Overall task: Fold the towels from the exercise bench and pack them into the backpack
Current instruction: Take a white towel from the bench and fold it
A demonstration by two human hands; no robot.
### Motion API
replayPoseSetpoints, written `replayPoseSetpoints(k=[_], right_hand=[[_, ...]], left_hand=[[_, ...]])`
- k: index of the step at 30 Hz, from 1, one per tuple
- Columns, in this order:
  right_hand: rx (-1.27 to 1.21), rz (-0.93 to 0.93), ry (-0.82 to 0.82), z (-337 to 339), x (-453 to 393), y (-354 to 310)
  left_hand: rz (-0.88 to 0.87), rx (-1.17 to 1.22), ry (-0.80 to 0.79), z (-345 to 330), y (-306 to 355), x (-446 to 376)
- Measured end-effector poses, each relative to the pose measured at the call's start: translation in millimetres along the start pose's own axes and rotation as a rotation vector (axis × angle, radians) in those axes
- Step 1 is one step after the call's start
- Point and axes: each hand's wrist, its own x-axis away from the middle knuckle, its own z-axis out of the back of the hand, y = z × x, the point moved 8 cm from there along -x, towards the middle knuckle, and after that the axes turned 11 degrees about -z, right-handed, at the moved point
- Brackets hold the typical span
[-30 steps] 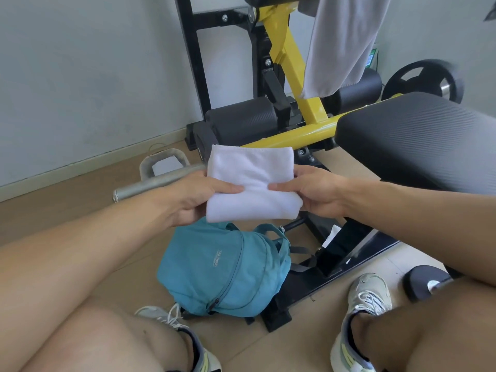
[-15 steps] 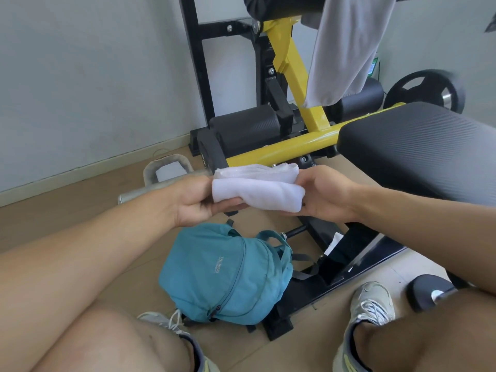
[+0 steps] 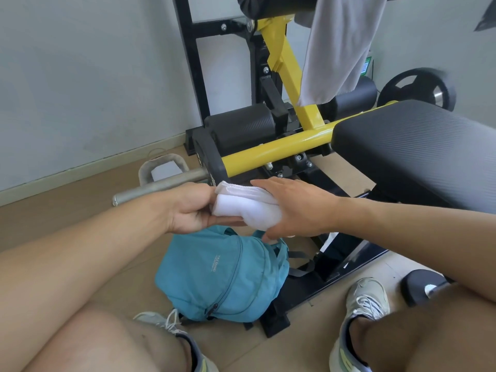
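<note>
Folded smaller now, white towel gripped by fingers of both hands.

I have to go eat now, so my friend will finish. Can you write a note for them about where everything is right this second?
Left hand: grips the left end of the folded white towel from below.
Right hand: lies over the towel's right end, fingers wrapped round it.
The towel is a small folded bundle held in the air, just above the teal backpack on the floor. The backpack's zip looks closed.
A grey towel hangs over the top of the exercise bench, unfolded.
Done: white towel folded.
Left: open the backpack, put the white towel in, then fold and pack the grey one.
</note>
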Motion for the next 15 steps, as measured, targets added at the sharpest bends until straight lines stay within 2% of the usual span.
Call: replayPoseSetpoints(k=[3,5,6,8,11,12,15], right_hand=[[-0.135,-0.024,-0.014,1,-2,2],[-0.198,-0.053,-0.039,-2,-4,7],[-0.222,-0.067,-0.053,-4,-5,10],[-0.246,-0.098,-0.079,-7,-6,13],[-0.294,-0.142,-0.110,-11,-8,18],[-0.310,-0.148,-0.124,-13,-8,18],[-0.340,-0.127,-0.159,-14,-7,16]], left_hand=[[-0.001,-0.029,-0.075,-2,0,2],[-0.002,-0.082,-0.252,-17,4,11],[-0.031,-0.125,-0.322,-21,7,15],[-0.132,-0.309,-0.353,-18,10,13],[-0.288,-0.816,-0.278,-12,9,10],[-0.339,-0.908,-0.218,-12,12,10],[-0.503,-0.914,-0.074,-13,28,6]])
